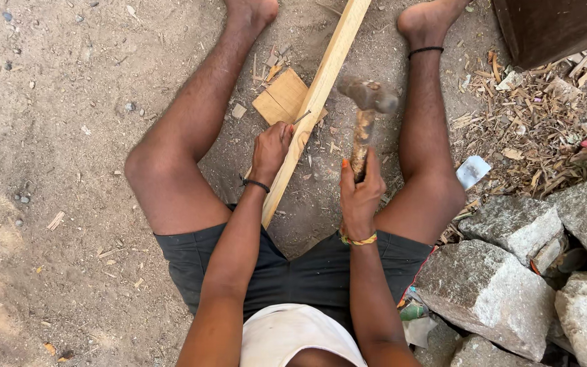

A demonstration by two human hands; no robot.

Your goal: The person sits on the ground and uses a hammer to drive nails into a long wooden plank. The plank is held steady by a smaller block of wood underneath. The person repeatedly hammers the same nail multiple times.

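The left hand (271, 148) pinches a nail (301, 117) upright against a long wooden batten (312, 102) lying on the dirt between the legs. Just right, the right hand (360, 194) grips a hammer (367, 96) by its handle, head raised near the nail.

The long batten (317, 95) is pale planed wood, smooth and matt, with a thin metal nail (301, 117) standing in it. The small block (281, 97) under it is tan wood with a flat, dull face. The hammer (368, 95) has a dark, rusty metal head, matt and pitted, on a rough, worn wooden handle. The ground (56, 170) is dry, gritty dirt strewn with wood chips. The stones (490, 289) are grey, coarse and chalky. The shorts (293, 272) are dark matt cloth.
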